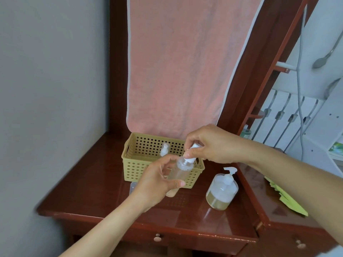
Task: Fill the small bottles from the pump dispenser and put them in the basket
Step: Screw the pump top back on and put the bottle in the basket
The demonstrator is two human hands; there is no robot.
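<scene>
My left hand (157,180) grips a small clear bottle (181,170) tilted over the front of the yellow perforated basket (138,165). My right hand (209,145) pinches the white cap (192,156) at the bottle's neck. Another small bottle (164,149) with a white top stands inside the basket near its back wall. The pump dispenser (221,190), clear with yellowish liquid at the bottom and a white pump head, stands on the table to the right of the basket.
A dark red wooden dressing table (89,182) carries everything; a pink towel (176,67) hangs behind the basket. A grey wall is on the left. A green paper item (285,197) lies at the right. Drawer knobs (157,238) sit below the front edge.
</scene>
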